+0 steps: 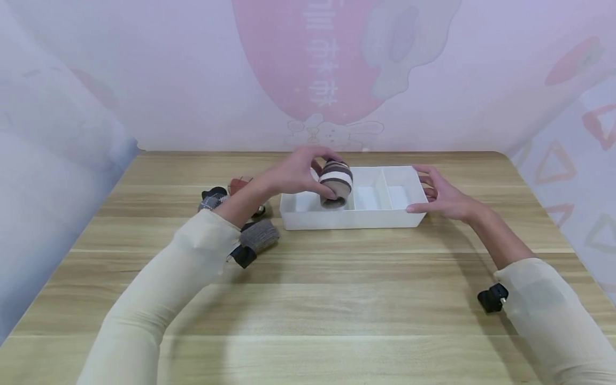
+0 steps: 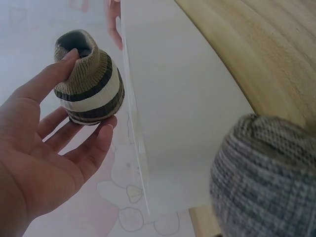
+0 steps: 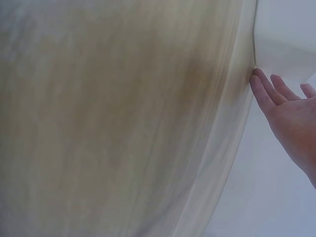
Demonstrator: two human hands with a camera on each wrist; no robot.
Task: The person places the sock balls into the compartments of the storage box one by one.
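Striped sock roll (image 1: 335,182), brown with cream and dark bands, held in left hand (image 1: 295,172) right over the left-most compartment of the white organizer tray (image 1: 353,219). Grip clamped on it: thumb pressed near the open cuff end, fingers curled under the body, clear from the left wrist view (image 2: 89,89). Roll tilted, cuff opening facing the near wall of the tray in the head view. Can't tell if the bottom of it touches the tray floor or hangs just above.

Right hand (image 1: 440,193) at the right end of the tray, fingers straight and relaxed, grip apart, not wrapped around anything. Fingertips (image 3: 261,91) up against the tray's outer corner in the right wrist view, so touching or as good as touching.

Tray sitting on the wooden bench (image 1: 308,299), long side toward the person, three compartments, the two on the right showing only white floor.

Off to the left of the tray, on the bench, more rolled socks: grey knit roll (image 1: 260,235) nearest, partly behind the left forearm, also big and blurry in the left wrist view (image 2: 266,177). Further back a grey checked one with a dark end (image 1: 213,199) and a reddish plaid one (image 1: 239,184), close together, well apart from the tray's right end.

Cream sleeves (image 1: 159,299) on both arms, black wrist camera mounts (image 1: 492,297) near the cuffs. Pink-and-white printed backdrop (image 1: 317,69) behind the bench.
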